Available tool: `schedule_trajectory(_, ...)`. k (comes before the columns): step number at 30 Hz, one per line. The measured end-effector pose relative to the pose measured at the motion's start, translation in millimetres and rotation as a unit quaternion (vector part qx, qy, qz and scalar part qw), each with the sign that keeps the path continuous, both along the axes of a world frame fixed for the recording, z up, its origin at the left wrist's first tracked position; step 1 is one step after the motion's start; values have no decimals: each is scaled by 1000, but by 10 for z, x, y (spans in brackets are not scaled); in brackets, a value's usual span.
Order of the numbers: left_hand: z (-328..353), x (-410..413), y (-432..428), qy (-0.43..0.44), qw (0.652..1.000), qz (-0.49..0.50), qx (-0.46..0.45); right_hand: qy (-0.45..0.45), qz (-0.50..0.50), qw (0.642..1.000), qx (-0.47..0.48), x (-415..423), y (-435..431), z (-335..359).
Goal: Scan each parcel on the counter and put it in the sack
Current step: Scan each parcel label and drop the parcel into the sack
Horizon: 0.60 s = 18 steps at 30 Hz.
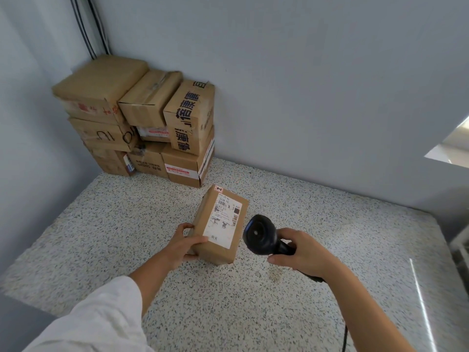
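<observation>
- Left hand (189, 243) clasped round the near left corner of a brown cardboard parcel (217, 254), thumb on top, fingers down the left side.
- Parcel on the speckled surface (228, 306), reaching away just ahead of the left hand, white shipping label (224, 221) facing up.
- Right hand (302, 252) wrapped round the handle of a black scanner (260, 235), to the right of the parcel and not touching it.
- Scanner head between the two hands, just beside the parcel's right edge, round window turned up toward the camera.
- Black cable (344, 336) hanging below the right forearm.
- White sleeve (101, 321) on the left arm; right forearm bare.
- Stack of cardboard boxes (142, 118) well beyond the left hand and to its left, pushed into the corner of the walls.
</observation>
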<state>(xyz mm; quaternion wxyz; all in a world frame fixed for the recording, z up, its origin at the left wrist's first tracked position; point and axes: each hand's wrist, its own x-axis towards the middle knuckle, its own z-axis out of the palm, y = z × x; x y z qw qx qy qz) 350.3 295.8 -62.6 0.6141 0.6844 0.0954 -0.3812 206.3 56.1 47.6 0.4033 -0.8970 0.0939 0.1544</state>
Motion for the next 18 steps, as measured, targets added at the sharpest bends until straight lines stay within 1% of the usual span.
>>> schedule_trajectory(5, 42, -18, -21, 2, 1000, -1, 1, -3, -5, 1000, 2, -15, -14, -22)
schedule_trajectory(10, 74, -75, -72, 3, 999, 28, 15, -8, -19, 1000, 2, -65, -48, -16)
schedule_trajectory(18, 405, -239, -414, -38, 999, 23, -13, -54, -101, 993, -24, -325, -143, 190)
